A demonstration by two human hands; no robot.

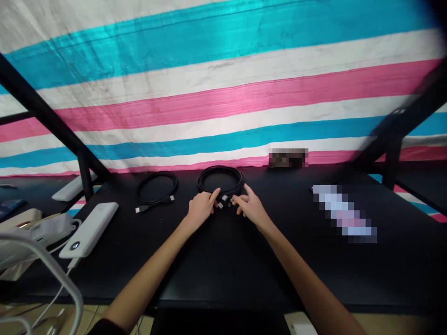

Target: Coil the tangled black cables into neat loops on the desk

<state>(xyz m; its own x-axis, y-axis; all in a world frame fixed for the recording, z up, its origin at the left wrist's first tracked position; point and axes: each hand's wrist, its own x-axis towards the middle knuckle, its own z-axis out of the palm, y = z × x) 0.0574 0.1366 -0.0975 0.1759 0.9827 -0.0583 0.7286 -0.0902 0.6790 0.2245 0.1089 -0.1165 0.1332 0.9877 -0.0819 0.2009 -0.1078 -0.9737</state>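
Observation:
A coiled black cable lies on the black table in front of me, its silver plugs pointing toward me. My left hand rests at the coil's near left side, fingers curled with the index finger reaching onto the cable by the plugs. My right hand sits at the near right side, fingers pinched toward the plugs. Whether either hand grips the cable or only touches it is unclear. A second coiled black cable lies apart to the left, untouched.
A white power bank with a white lead lies at the table's left edge, another white bar behind it. Black frame posts rise at both sides. A striped cloth hangs behind. Blurred patches lie on the right.

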